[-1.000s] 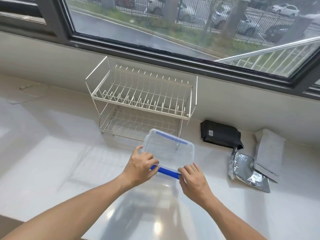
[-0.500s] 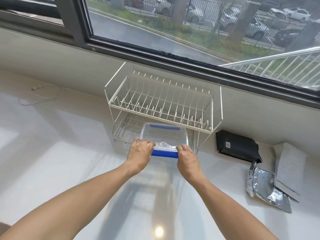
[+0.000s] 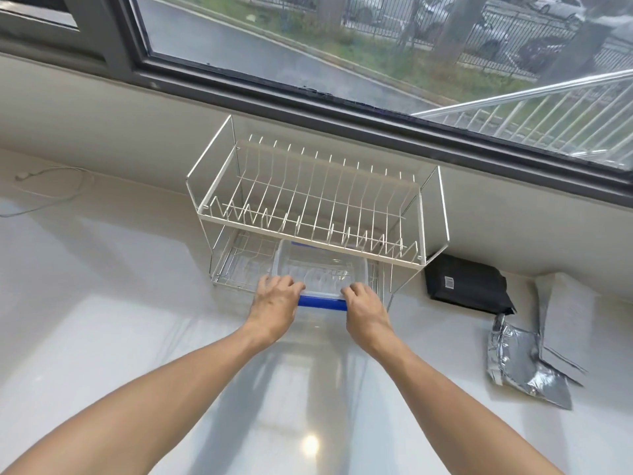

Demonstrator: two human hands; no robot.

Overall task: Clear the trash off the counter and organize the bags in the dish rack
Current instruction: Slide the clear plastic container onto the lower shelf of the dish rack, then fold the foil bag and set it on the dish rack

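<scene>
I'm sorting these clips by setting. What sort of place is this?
Probably a home kitchen counter beside a window. A two-tier wire dish rack stands on a glossy white counter, both hands slide a clear food container into its lower tier, and cars are parked outside the window.

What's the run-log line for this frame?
stage: container into rack | left hand: on clear container | right hand: same | container: partly in dish rack lower tier | bags: on counter, untouched
</scene>
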